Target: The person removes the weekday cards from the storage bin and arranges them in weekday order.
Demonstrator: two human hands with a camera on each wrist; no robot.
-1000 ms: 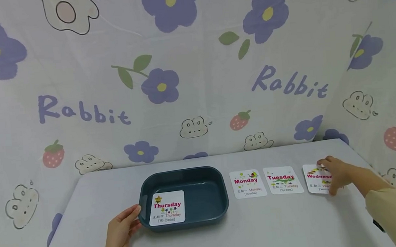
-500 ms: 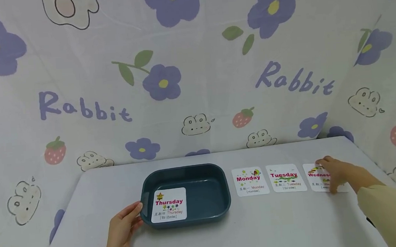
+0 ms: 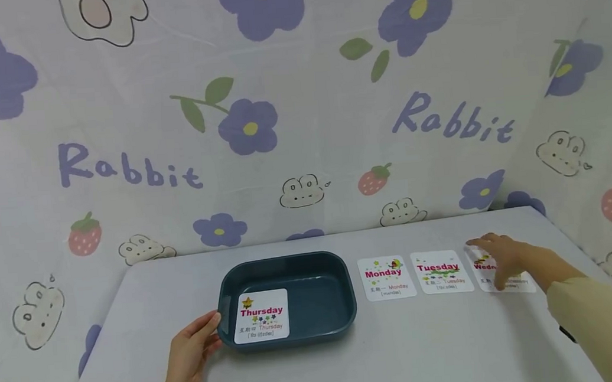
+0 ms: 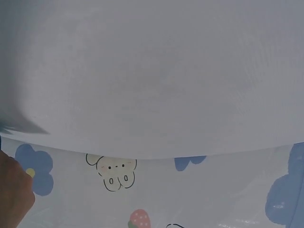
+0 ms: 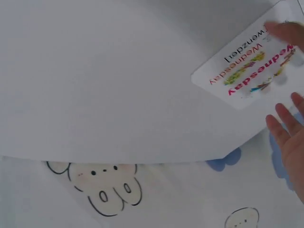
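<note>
My left hand [image 3: 191, 347] pinches the left rim of a dark blue-green tray [image 3: 319, 308], thumb on top and fingers below. Flat in the tray's left half lies a white Thursday card [image 3: 261, 316]. To the right, my right hand [image 3: 508, 257] is over the Wednesday card [image 3: 484, 268] and partly covers it. The right wrist view has this Wednesday card [image 5: 247, 71] lying flat, with the thumb over it and straight, spread fingers just past its far edge. Only a bit of my left hand [image 4: 14, 190] appears in the left wrist view.
A Monday card [image 3: 387, 280] and a Tuesday card [image 3: 442, 272] lie in a row between the tray and the Wednesday card. Behind the white table [image 3: 402, 350] hangs a cloth [image 3: 305, 96] printed with flowers and rabbits.
My right hand has slid slightly left and up off the Wednesday card's right side, uncovering more of it there. The left hand keeps its hold on the tray.
</note>
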